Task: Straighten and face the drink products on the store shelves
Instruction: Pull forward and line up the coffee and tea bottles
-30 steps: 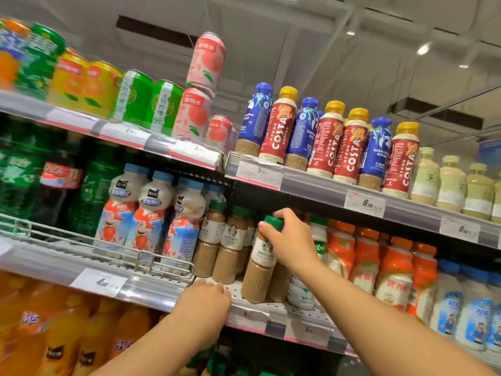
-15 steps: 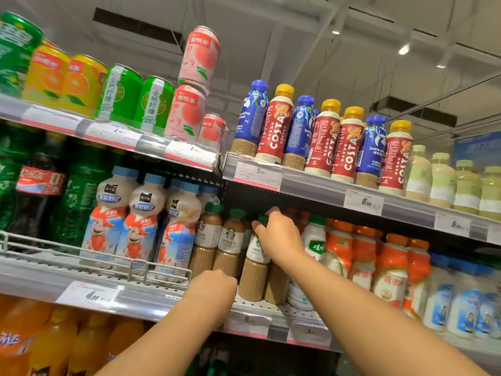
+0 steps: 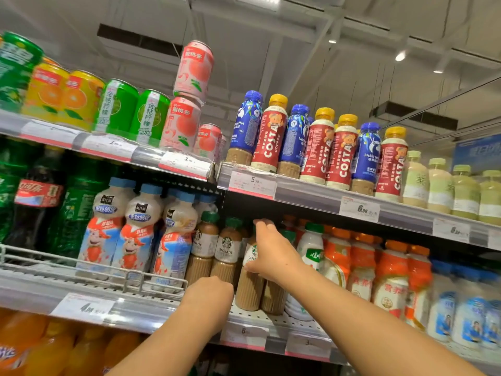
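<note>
The middle shelf (image 3: 151, 312) carries the row of latte bottles at its centre, just right of the strawberry milk bottles (image 3: 130, 234). The right hand (image 3: 271, 251) grips the third latte bottle (image 3: 250, 286) round its neck and label. The left hand (image 3: 208, 297) rests curled at the shelf's near edge; whether it holds anything cannot be told.

Top shelf: four red Costa bottles (image 3: 268, 134), three blue coffee bottles (image 3: 245, 126), three pink peach cans (image 3: 193, 69), two green cans (image 3: 116, 104).
</note>
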{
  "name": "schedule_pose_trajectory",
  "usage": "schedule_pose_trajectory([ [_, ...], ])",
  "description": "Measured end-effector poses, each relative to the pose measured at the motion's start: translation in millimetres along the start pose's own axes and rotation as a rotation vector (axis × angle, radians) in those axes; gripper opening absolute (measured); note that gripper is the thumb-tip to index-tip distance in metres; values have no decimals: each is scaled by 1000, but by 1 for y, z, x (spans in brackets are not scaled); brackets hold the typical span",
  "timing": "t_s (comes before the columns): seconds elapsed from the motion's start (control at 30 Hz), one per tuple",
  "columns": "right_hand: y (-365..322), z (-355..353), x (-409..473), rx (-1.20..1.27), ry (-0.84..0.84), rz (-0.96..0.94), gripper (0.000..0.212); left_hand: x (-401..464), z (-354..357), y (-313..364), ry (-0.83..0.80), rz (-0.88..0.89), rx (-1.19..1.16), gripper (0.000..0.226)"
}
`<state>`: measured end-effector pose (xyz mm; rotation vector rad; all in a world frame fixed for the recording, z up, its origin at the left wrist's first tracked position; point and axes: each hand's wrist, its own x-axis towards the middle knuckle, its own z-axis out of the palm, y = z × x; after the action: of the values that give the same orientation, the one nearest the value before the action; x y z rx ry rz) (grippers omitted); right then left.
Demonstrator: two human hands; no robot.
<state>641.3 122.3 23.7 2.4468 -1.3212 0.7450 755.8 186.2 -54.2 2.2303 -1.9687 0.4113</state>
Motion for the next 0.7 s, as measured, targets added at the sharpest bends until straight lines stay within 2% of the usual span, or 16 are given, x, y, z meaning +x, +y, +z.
schedule_pose_trajectory([
  [0.2,4,7,-1,37,50,3,100,0,0,1,6,0,8,19],
  [0.57,4,9,-1,47,29,0,100,0,4,-2,2,-29,13,20],
  [0.63,1,4,-8,14,-5,-23,103,2,4,-1,-13,-30,27,20],
  [0.7,0,-8,-17,-33,7,-108,97,4,3,0,-35,-27,39,19],
])
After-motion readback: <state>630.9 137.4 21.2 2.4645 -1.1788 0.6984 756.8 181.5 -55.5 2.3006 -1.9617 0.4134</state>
